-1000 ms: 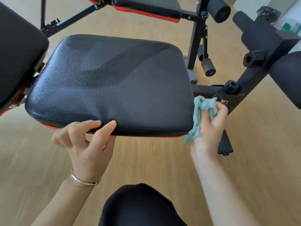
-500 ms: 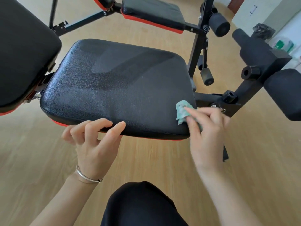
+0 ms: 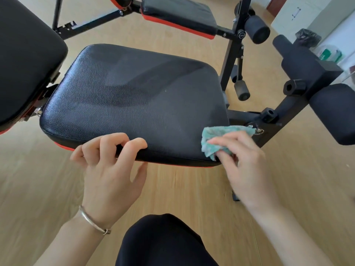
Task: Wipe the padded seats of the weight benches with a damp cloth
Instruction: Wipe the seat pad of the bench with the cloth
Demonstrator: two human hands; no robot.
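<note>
Pressing crumpled teal cloth (image 3: 221,138) onto pebbled blk seat (image 3: 134,96)

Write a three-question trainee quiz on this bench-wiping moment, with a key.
1. True or false: the right hand presses the green cloth on the seat pad.
2. Which corner of the pad does the cloth cover? A) near right B) far left C) far right
3. The left hand wears a silver ____ on its wrist.

Key: 1 true; 2 A; 3 bracelet.
</note>
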